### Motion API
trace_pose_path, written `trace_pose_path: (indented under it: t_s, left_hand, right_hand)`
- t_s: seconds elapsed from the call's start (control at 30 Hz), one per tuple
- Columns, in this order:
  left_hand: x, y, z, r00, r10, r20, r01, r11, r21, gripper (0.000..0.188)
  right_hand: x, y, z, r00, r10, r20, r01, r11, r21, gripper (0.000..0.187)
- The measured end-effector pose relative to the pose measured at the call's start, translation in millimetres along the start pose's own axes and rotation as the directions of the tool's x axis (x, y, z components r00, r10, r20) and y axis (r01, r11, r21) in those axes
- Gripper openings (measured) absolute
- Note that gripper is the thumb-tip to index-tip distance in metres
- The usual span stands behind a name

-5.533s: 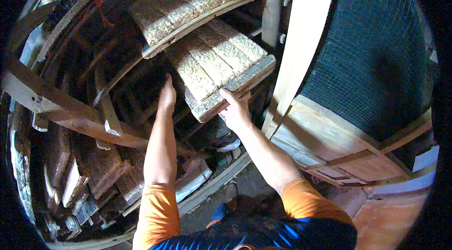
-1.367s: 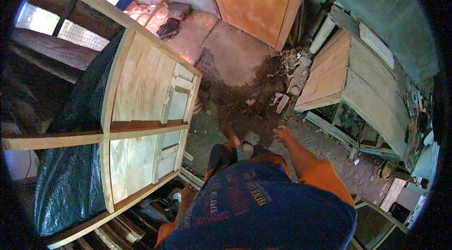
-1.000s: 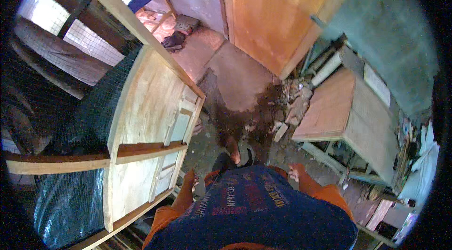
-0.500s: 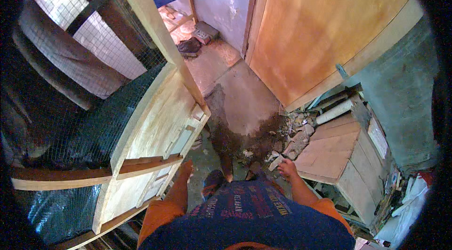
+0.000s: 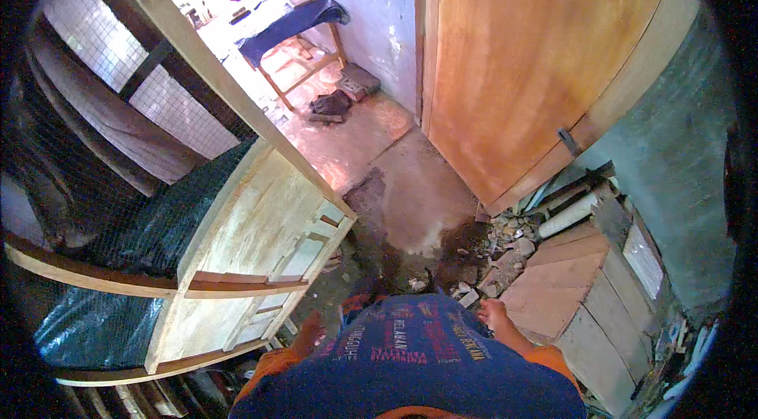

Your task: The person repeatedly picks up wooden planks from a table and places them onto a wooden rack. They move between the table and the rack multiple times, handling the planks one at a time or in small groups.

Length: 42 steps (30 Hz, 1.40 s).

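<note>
My left hand [image 5: 311, 329] hangs low at my side, close to the wood-framed panel [image 5: 253, 237] on the left. It looks empty, its fingers loose, though their tips are dim. My right hand [image 5: 492, 313] is beside the brown cardboard box [image 5: 564, 277], in front of its near left edge. Its fingers are loosely bent with nothing visible in them. Neither hand appears to hold anything. Between the hands, my dark blue shirt [image 5: 410, 356] with orange sleeves hides most of my legs and feet.
A plywood door [image 5: 537, 48] stands at the right, with rubble [image 5: 505, 253] at its foot. Ahead, the concrete floor [image 5: 418, 190] leads toward a table with a dark blue cover [image 5: 296, 28]. Dark bundles [image 5: 332, 105] lie near it. Wire mesh [image 5: 150, 206] covers the left frame.
The view has tipped up and shifted forward, so more of the covered table shows. Both hands now sit lower in the picture, nearer my body.
</note>
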<state>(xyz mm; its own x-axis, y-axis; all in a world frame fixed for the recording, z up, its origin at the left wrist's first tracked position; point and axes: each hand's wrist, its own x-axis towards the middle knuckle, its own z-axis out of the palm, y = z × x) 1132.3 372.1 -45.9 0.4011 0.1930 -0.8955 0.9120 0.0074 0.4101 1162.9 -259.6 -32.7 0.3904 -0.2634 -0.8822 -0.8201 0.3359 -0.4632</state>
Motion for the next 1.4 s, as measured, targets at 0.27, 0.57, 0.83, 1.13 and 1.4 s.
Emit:
trace_pose_path:
  t_s: [0.27,0.57,0.83,1.13,1.4]
  left_hand:
    - [47.2,97.9,43.7,0.999,0.012,0.042,-0.012,1.000,-0.005,0.043]
    - [241.5,296.6,104.9,0.961,0.197,0.196,-0.174,0.976,-0.127,0.045]
    - [310.3,436.3,137.5,0.952,0.280,0.124,-0.259,0.953,-0.159,0.055]
    - [300.8,447.3,123.4,0.977,0.214,0.024,-0.211,0.974,-0.084,0.054]
    - [281.4,489.8,154.0,0.966,-0.204,-0.159,0.090,0.842,-0.533,0.053]
  right_hand:
    - [102.7,-64.7,34.0,0.999,-0.027,0.016,0.026,0.999,0.045,0.037]
    - [168.0,-276.4,133.0,0.994,-0.104,0.019,0.105,0.991,-0.079,0.031]
    - [211.0,-424.7,276.3,0.958,-0.263,0.117,0.282,0.939,-0.196,0.042]
    - [333.1,-503.3,344.5,0.986,0.089,0.138,-0.026,0.915,-0.403,0.059]
    - [472.1,-662.6,485.3,0.923,0.102,0.371,0.141,0.807,-0.573,0.049]
